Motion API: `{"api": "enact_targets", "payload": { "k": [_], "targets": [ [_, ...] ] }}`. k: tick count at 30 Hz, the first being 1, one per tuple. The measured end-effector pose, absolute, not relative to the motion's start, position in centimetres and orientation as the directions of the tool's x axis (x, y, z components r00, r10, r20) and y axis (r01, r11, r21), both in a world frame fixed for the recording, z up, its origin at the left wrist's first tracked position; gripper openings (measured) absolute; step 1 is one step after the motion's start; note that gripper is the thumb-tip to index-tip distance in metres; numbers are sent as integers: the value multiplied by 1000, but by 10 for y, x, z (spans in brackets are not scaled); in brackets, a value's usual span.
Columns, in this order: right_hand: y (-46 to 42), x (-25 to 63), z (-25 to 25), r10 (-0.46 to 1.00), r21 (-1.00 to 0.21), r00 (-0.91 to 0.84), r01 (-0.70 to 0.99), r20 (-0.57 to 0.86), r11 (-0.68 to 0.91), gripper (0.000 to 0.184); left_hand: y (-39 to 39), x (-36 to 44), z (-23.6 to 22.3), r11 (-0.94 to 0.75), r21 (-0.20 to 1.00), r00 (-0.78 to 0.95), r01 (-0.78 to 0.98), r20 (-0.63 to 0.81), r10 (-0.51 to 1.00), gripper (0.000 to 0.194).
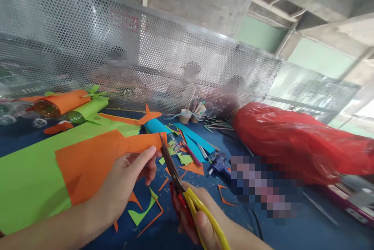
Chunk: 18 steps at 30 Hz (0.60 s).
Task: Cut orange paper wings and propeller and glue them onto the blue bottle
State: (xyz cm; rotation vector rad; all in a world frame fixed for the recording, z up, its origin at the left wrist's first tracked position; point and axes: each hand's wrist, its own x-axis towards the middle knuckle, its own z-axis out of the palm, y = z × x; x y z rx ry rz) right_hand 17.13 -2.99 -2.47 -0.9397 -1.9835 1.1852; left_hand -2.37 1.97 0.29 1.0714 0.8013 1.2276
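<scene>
From the head view: with the right hand, grips the yellow-and-red scissors by both handles, thumb side up, aiming the blades away and slightly left. With the left hand, just left of the scissors, pinches the lower edge of an orange strip between thumb and fingers. Crosses the strip near its free right end with the blade tips; cannot tell the gap between the blades.

Shows, left of the scissors, a broad orange sheet over a larger green sheet, with straight edges running out past the left wrist. Cannot tell of any join between strip and sheet.

Shows, below and left of the scissors, a stretch of blue table broken by thin orange slivers and a curved green offcut. Leaves tighter room just beyond and right of the blades, crowded by scraps, a purple marker and blue paper strips. Near the scissors on the right, meets a glue gun; well apart on that side, a bulging red plastic bag. Far beyond the scissors, ends at a perforated metal screen.
</scene>
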Motion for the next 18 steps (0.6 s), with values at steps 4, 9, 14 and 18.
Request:
{"api": "enact_targets", "payload": {
  "k": [4, 9, 14, 18],
  "targets": [
    [-36, 170, -21, 817, -897, -563, 287, 125, 335, 68, 17, -22, 2, -10, 947, 140, -321, 58, 988, 31],
    [-32, 169, -17, 791, -868, -599, 323, 121, 378, 69, 14, -20, -2, -3, 961, 139, -276, 44, 989, 36],
    [-23, 170, -16, 762, -869, -636, 302, 123, 393, 70, 8, -18, -1, 31, 968, 146, -248, 6, 989, 35],
    [-25, 168, -15, 776, -859, -621, 331, 113, 390, 73, 5, -16, 1, 51, 962, 146, -267, -12, 989, 34]
  ]
}}
